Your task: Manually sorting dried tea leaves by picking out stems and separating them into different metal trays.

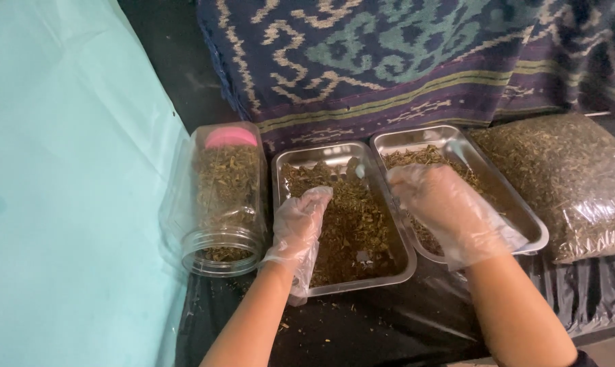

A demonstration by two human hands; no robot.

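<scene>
Two steel trays sit side by side on black sheeting, both holding dried green leaf. Left hand (pixel 299 221), in a thin clear glove, lies in the left tray (pixel 399 268), fingers together, resting flat on the dried leaves (pixel 351 228). Right hand (pixel 450 211), gloved too, hovers over the right tray (pixel 525 221), fingers curled loosely; whether it pinches anything, cannot tell. Clear jar (pixel 224 204) lies tipped at the left tray's left edge. Bag of leaf (pixel 572 180) lies right.
</scene>
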